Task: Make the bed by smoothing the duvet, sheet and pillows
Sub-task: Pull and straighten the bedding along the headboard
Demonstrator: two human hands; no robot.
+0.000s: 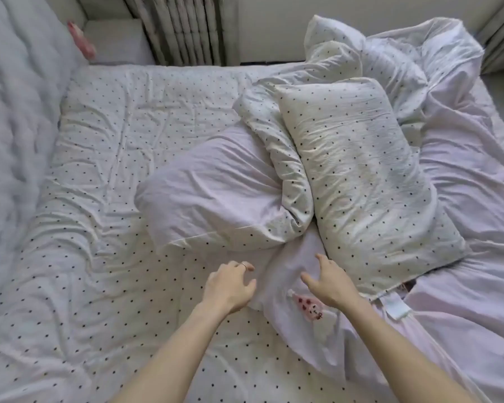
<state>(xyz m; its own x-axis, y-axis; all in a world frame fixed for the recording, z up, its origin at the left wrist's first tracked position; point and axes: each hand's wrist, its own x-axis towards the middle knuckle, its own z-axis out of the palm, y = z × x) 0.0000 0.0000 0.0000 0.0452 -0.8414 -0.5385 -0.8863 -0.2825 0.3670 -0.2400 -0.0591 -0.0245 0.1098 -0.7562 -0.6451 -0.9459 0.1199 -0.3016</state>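
A white sheet with black dots [122, 175] covers the mattress and is full of creases. A duvet, pale lilac on one side and dotted on the other [216, 193], lies bunched up in the middle and spreads crumpled to the right [463, 199]. A dotted pillow [367, 181] rests on top of it, right of centre. My left hand [230, 286], with a ring on one finger, hovers with curled fingers at the near fold of the duvet. My right hand [329, 280] is spread over the same fold, next to the pillow's near corner. Neither hand grips anything.
A padded grey headboard [15, 112] runs along the left. A small pink item [80, 39] lies at the far left corner beside a low ledge. Curtains [181, 27] hang behind the bed. A pink embroidered patch [310, 308] shows on the duvet by my right wrist.
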